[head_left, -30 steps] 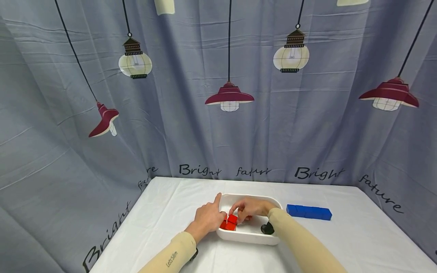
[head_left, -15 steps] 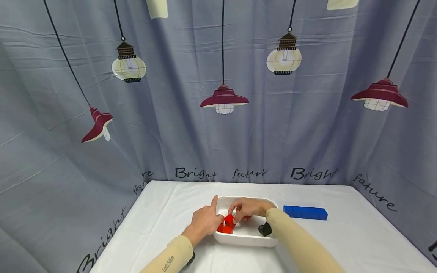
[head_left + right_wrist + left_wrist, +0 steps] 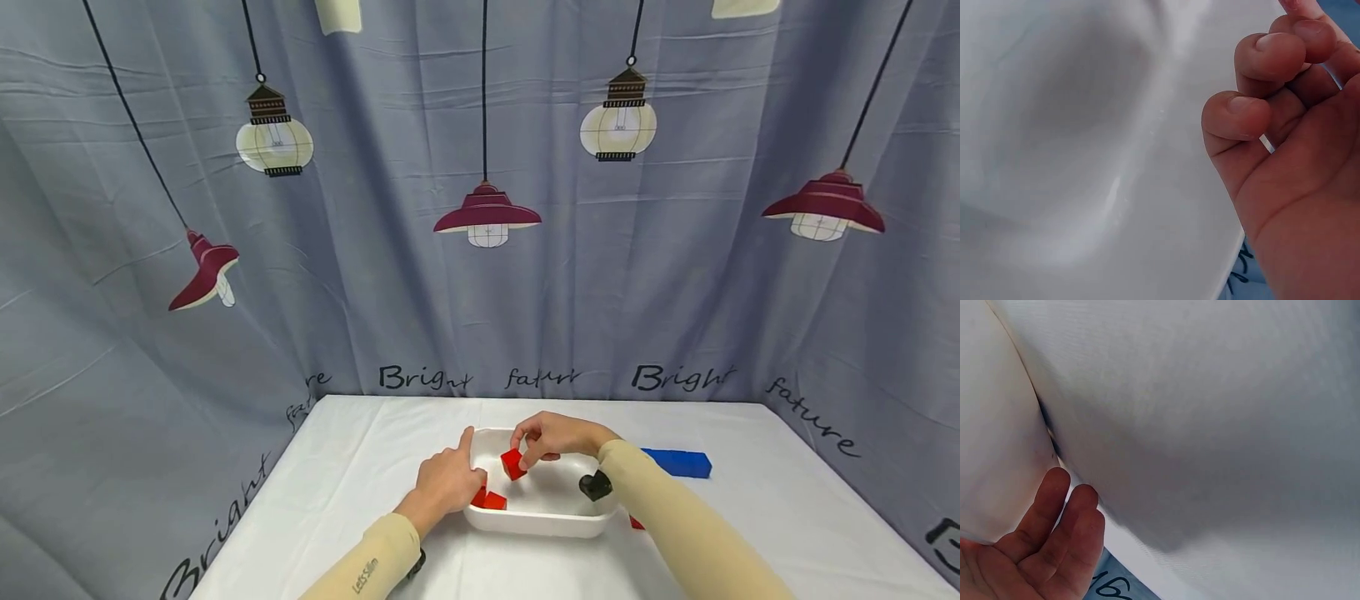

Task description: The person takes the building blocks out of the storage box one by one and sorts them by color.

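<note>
In the head view, my right hand pinches a red cube between thumb and index finger, over the white tray. The other fingers of that hand curl toward the palm in the right wrist view. At the tray's left end my left hand grips the rim, index finger stretched along it and thumb on the inner side. Its other fingers lie against the tray's outer wall in the left wrist view. More red cubes sit in the tray's near left corner, partly hidden by the left hand.
A row of blue cubes lies on the white-covered table right of the tray, partly behind the right sleeve. Another red piece peeks out beside that sleeve. A grey curtain printed with lamps hangs behind.
My right hand has lifted the red cube up and away from the other cubes in the tray corner. The left hand keeps its hold on the rim. The view has shifted slightly.
</note>
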### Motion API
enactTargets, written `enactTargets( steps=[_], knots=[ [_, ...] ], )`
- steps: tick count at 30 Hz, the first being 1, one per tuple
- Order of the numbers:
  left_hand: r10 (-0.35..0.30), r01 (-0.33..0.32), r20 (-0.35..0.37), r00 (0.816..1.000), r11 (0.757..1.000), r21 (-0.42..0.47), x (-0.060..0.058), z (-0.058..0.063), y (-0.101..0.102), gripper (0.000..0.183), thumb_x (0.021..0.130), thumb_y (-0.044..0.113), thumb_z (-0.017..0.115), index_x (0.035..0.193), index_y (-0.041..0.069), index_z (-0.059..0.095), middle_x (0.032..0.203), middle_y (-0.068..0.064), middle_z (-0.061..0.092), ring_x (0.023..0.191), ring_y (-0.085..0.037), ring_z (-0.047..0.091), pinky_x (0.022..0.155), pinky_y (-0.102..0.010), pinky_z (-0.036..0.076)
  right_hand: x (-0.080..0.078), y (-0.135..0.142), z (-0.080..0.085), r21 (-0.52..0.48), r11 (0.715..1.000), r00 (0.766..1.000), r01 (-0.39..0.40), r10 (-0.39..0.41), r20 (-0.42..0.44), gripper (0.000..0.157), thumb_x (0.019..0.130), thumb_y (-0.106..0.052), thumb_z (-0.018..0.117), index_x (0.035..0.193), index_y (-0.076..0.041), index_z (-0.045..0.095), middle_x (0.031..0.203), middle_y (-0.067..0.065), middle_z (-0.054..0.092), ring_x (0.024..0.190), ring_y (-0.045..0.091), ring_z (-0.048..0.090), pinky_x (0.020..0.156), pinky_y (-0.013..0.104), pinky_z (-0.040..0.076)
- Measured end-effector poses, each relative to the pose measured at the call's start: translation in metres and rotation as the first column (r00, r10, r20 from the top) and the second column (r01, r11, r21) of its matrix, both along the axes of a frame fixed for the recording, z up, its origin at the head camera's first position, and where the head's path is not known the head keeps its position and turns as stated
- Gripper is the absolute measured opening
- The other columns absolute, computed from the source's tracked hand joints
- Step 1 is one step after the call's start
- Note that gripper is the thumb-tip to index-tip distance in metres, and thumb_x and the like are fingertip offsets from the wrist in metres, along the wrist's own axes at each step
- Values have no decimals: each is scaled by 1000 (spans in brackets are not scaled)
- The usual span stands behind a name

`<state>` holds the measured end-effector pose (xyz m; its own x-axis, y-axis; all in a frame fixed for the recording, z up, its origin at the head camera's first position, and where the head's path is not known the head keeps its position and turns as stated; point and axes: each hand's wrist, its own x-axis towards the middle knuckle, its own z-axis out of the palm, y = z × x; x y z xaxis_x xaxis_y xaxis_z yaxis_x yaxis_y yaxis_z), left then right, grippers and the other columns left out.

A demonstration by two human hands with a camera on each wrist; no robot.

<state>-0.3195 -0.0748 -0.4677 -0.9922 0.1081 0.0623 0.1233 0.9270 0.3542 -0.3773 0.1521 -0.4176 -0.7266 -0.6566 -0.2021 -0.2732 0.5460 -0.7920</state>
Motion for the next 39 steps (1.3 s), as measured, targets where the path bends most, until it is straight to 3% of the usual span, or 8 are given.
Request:
enactTargets(
  steps=[12, 30, 39],
  knots=[
    [-10, 10, -20, 1000, 1000, -7, 2, 0, -2, 76, 89, 37, 61, 156, 12, 35, 108, -15, 72, 85, -28, 68, 76, -47, 53, 14, 25, 19, -27, 998, 995, 55, -57, -85, 21, 83, -18, 78, 102, -13, 71, 64, 0, 50, 54, 13, 43, 59, 27, 39],
    [-22, 22, -40, 999, 1000, 10, 3, 1, -3, 75, 88, 36, 59, 155, 10, 36, 106, -16, 73, 86, -29, 69, 75, -48, 53, 32, 82, 24, -26, 994, 986, 110, -112, -122, 26, 84, -25, 78, 106, -15, 69, 72, 1, 50, 64, 15, 45, 59, 27, 38],
    [-19, 20, -30, 999, 1000, 7, 3, -1, -3, 75, 89, 37, 59, 155, 10, 35, 108, -16, 73, 86, -28, 69, 77, -47, 53, 46, 113, 24, -43, 989, 981, 142, -146, -125, 28, 84, -21, 78, 108, -9, 68, 70, 3, 46, 64, 15, 46, 62, 30, 42]
  ],
)
